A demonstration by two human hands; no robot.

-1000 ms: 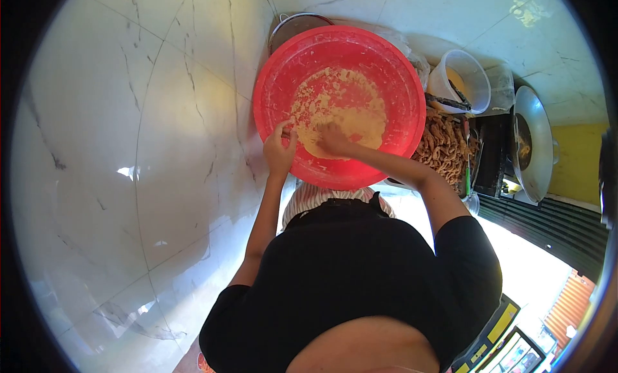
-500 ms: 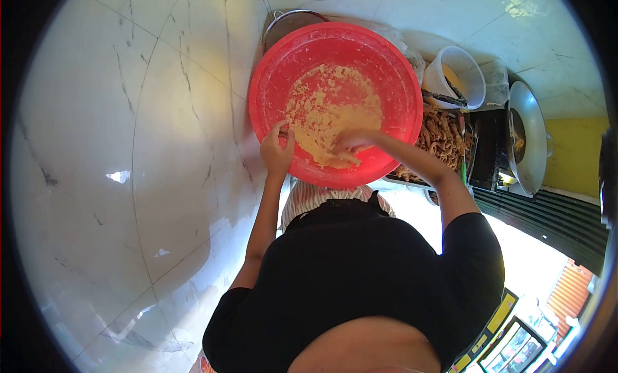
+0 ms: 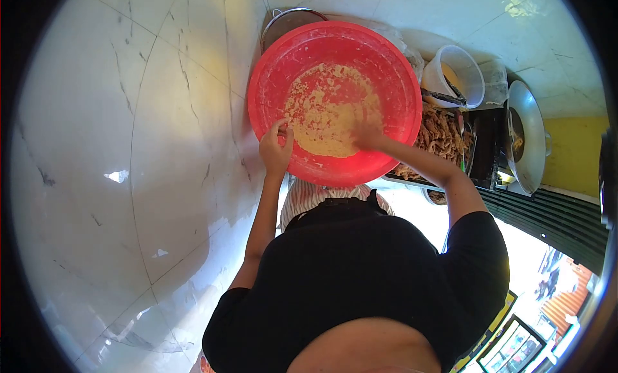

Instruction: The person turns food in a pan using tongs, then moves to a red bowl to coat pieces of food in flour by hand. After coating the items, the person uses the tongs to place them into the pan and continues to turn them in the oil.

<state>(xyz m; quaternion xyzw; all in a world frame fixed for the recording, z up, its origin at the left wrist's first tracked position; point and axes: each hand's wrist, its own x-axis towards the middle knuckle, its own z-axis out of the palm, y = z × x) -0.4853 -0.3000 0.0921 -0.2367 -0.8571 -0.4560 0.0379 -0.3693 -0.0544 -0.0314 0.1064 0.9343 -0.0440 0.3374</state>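
A large round red basin [image 3: 399, 83] holds a layer of yellowish, crumbly flour mixture [image 3: 328, 115]. At the basin's left lower edge is my left hand [image 3: 277, 146], its thumb and fingers curled in a loose pinch; whether anything small lies between the fingertips cannot be made out. My right hand [image 3: 368, 135] is inside the basin, at the right part of the mixture. Motion smears its fingers, so their shape and anything in them are hidden.
Right of the basin lies a tray of brown fried strips [image 3: 441, 138]. Behind it stands a white tub [image 3: 473, 83] with yellow liquid. Farther right is a wide metal pan [image 3: 531, 141]. A marbled tiled wall [image 3: 174, 115] rises on the left.
My right hand has moved rightward and slightly up across the mixture, and its fingers are now more blurred. My left hand has stayed nearly in place at the edge.
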